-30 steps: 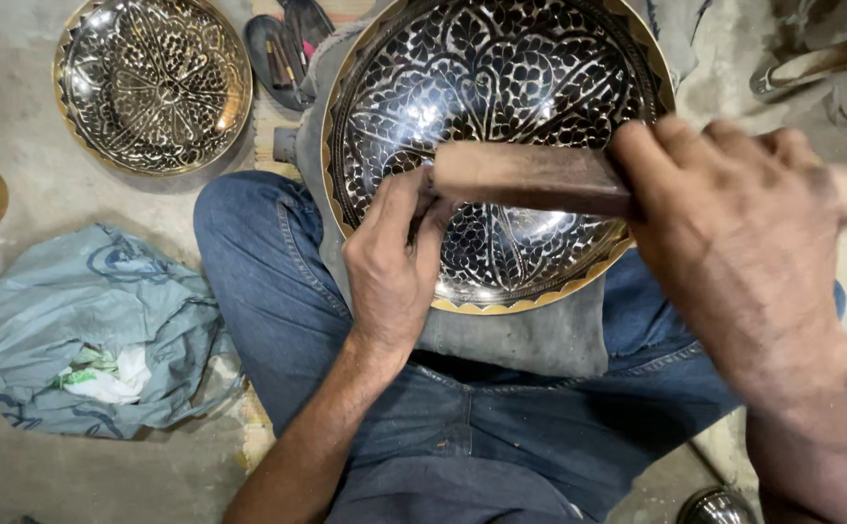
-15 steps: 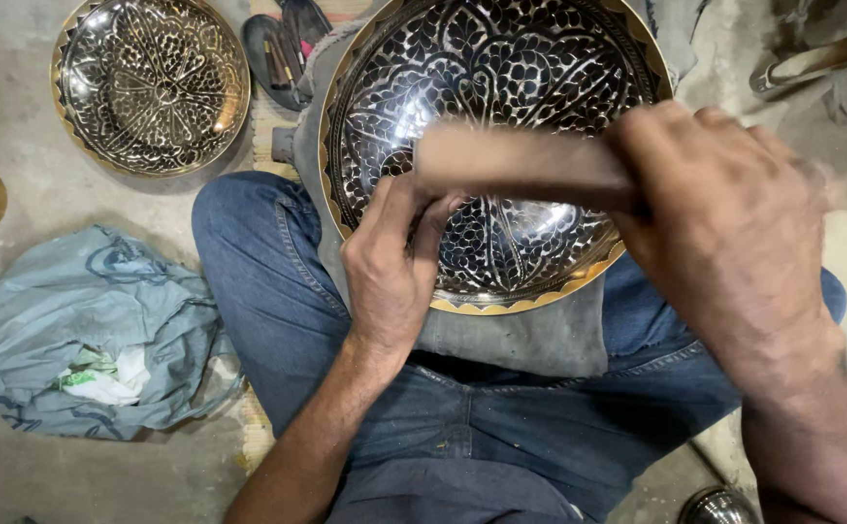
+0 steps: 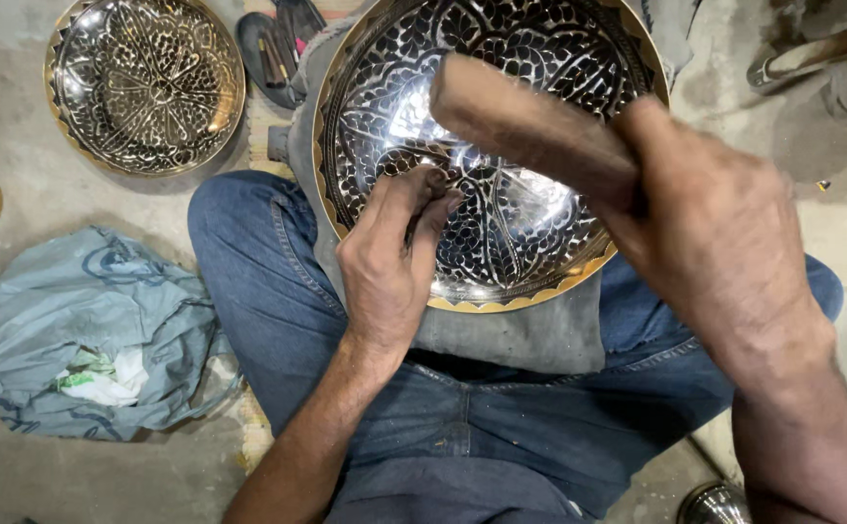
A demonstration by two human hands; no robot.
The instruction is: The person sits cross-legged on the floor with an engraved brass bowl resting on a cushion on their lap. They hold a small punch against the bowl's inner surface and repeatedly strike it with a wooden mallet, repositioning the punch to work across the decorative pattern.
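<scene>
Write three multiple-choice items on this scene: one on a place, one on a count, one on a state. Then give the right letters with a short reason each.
1. Where does the large engraved plate rest?
A. on the person's lap, over a grey cloth
B. on the blue plastic bag
C. leaning upright against a wall

2. How many engraved round plates are in view?
A. one
B. two
C. four

3. What is the right hand doing?
A. lying open and empty
B. gripping a wooden mallet
C. pressing flat on the floor

Answers:
1 A: the plate sits on the grey cloth across the jeans.
2 B: the lap plate and a smaller plate on the floor at upper left.
3 B: its fingers close round the wooden mallet raised over the plate, while the left hand pinches a thin tool against the plate.
</scene>
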